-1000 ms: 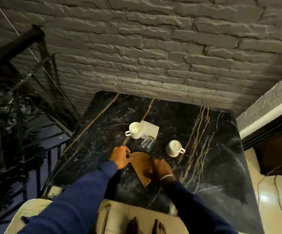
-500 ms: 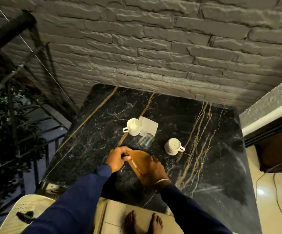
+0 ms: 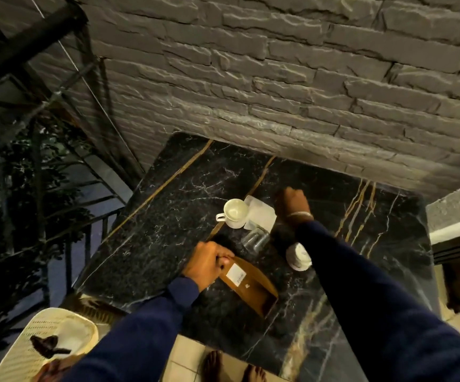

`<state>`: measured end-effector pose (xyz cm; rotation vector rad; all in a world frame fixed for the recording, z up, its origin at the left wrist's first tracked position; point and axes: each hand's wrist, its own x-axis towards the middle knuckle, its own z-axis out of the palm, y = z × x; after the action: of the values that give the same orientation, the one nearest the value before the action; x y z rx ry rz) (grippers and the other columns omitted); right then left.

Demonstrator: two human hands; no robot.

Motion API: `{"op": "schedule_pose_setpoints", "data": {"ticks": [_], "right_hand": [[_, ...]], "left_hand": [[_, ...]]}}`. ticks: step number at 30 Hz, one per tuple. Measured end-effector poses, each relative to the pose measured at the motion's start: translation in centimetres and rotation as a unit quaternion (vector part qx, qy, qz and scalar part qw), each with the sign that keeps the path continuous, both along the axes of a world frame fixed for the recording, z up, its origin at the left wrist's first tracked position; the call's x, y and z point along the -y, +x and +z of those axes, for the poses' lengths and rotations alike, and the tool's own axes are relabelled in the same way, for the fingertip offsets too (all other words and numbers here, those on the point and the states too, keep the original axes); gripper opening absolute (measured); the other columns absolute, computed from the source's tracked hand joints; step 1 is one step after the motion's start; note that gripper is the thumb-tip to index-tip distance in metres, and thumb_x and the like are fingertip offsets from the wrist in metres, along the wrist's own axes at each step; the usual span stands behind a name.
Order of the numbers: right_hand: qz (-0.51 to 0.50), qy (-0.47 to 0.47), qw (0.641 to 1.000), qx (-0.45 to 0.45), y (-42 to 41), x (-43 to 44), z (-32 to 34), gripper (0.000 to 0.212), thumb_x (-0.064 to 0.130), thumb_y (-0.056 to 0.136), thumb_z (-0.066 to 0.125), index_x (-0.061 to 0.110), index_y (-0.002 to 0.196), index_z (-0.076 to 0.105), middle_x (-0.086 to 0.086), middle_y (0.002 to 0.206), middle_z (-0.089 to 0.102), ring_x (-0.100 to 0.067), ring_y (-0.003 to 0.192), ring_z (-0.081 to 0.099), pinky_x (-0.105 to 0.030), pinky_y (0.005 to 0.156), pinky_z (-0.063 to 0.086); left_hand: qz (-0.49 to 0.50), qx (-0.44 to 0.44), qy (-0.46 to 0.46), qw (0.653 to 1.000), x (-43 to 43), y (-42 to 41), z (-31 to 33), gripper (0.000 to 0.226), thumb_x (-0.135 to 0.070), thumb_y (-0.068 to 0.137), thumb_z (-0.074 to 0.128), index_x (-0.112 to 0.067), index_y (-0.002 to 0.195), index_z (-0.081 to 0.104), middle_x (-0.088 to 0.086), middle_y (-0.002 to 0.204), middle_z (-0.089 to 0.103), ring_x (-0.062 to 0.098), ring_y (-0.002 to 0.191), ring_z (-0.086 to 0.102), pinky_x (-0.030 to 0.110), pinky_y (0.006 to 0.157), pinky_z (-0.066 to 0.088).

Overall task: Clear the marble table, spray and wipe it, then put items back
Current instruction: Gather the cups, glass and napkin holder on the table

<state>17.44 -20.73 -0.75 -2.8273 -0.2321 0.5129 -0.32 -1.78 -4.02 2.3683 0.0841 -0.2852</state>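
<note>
The black marble table point(image 3: 168, 216) with gold veins stands against a brick wall. My left hand point(image 3: 206, 264) grips the top edge of a brown wooden board point(image 3: 253, 285) with a white label, tilted up off the table. My right hand point(image 3: 292, 202) hovers over the table beyond a white napkin point(image 3: 262, 213), fingers curled, nothing visible in it. A white cup point(image 3: 234, 212) sits left of the napkin. In front of the napkin stands a clear glass point(image 3: 255, 239). My right forearm partly hides a second white cup point(image 3: 297, 256).
A cream perforated chair seat point(image 3: 44, 346) with a dark object on it stands at lower left. A black metal railing point(image 3: 66, 238) and plants lie left of the table. A ledge point(image 3: 455, 213) borders the right side. My bare feet are on the tiled floor below.
My right hand has let go of the wooden board and reached forward past the napkin. My left hand alone now holds the board, lifted on edge. The view has shifted closer.
</note>
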Motion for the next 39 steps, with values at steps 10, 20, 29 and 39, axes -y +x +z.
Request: {"op": "schedule_pose_setpoints", "data": {"ticks": [10,20,29,39], "right_hand": [[0.023,-0.038,0.999,-0.024,3.8,-3.4,-7.9,0.051,0.029,0.081,0.073,0.013,0.126,0.055,-0.016,0.132,0.052,-0.033,0.119,0.051,-0.043,0.097,0.048],[-0.008,0.012,1.0,-0.023,3.8,-3.3,-6.8,0.033,0.017,0.089,0.059,0.011,0.122,0.061,-0.014,0.119,0.064,-0.031,0.106,0.063,-0.037,0.087,0.051],[-0.047,0.069,0.996,-0.013,3.9,-1.7,-3.9,0.031,0.026,0.086,0.061,0.009,0.112,0.066,-0.015,0.114,0.067,-0.031,0.104,0.064,-0.034,0.084,0.05],[0.003,0.094,0.995,0.04,1.2,0.1,3.4,0.041,0.026,0.081,0.074,0.006,0.115,0.062,-0.014,0.117,0.064,-0.029,0.107,0.061,-0.034,0.09,0.049]], "left_hand": [[0.093,-0.019,-0.05,0.994,-2.0,-0.3,-1.0,0.027,0.003,0.077,0.07,-0.022,0.082,0.079,-0.012,0.077,0.072,0.001,0.075,0.067,0.01,0.076,0.05],[0.076,-0.009,-0.082,0.994,-2.9,-5.8,-3.4,0.037,0.012,0.075,0.069,-0.024,0.078,0.078,-0.022,0.084,0.073,-0.006,0.085,0.068,0.013,0.083,0.054],[-0.024,-0.124,0.003,0.992,-2.1,-4.3,-2.1,0.039,-0.055,0.09,0.049,-0.03,0.117,0.062,-0.014,0.106,0.069,-0.003,0.097,0.062,0.017,0.096,0.044],[-0.037,-0.116,-0.053,0.991,-0.6,-1.7,-0.7,0.017,-0.018,0.071,0.083,-0.018,0.085,0.073,-0.018,0.075,0.066,-0.006,0.075,0.063,0.001,0.07,0.043]]}}
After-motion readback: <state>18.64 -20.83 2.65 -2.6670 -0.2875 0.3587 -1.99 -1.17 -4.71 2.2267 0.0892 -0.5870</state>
